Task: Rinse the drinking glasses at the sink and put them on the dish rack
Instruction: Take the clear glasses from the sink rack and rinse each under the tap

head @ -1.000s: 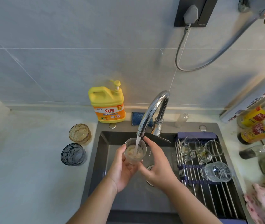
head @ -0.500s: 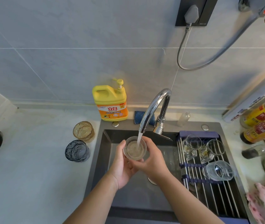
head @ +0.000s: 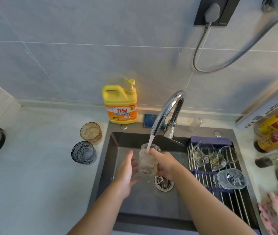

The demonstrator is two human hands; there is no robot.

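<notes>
Sink basin point(head: 134, 202); right hand point(head: 166, 164) grips glass point(head: 145, 162) under tap point(head: 167, 109) stream; left hand point(head: 127, 173) loose, empty, beside glass.

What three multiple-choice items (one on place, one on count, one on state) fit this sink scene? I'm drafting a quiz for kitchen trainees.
1. Where is the dish rack?
A) across the right side of the sink
B) on the floor
C) on the wall

2. How many glasses stand on the counter?
A) one
B) two
C) four

3. The tap is:
A) off
B) running
C) covered

Answers:
1 A, its rods span the sink's right part.
2 B, an amber glass and a blue glass stand left of the sink.
3 B, water falls into the clear glass that the right hand holds.
</notes>
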